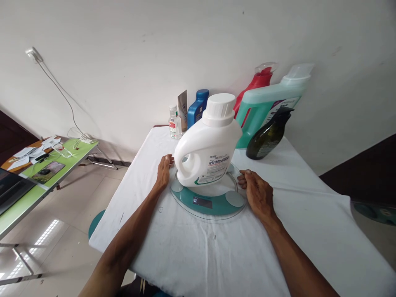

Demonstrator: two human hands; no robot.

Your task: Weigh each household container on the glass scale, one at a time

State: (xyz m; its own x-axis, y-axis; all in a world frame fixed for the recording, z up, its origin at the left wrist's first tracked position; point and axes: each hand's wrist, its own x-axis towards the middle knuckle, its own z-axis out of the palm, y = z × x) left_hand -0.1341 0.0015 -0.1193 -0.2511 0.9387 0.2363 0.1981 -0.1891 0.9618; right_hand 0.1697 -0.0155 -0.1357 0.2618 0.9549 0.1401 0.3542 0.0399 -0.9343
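A white detergent jug (pixel 206 144) with a ribbed cap and a loop handle stands on a round glass scale (pixel 188 200). The scale has a teal band and a small dark display (pixel 202 202), whose reading is too small to make out. Beside the scale's left rim rests my left hand (pixel 163 171), fingers loosely bent and apart from the jug, holding nothing visible. My right hand (pixel 256 192) lies at the right rim with its fingers curled in. Its fingertips overlap the glass edge in view; I cannot tell whether they touch it.
Behind the jug stand a small clear bottle (pixel 175 123), a tube (pixel 183 109), a blue bottle (pixel 196 109), a red bottle (pixel 255 84), a green jug (pixel 262 103) and a dark pump bottle (pixel 267 138). A green table (pixel 72 150) with papers and a laptop (pixel 12 187) is at left.
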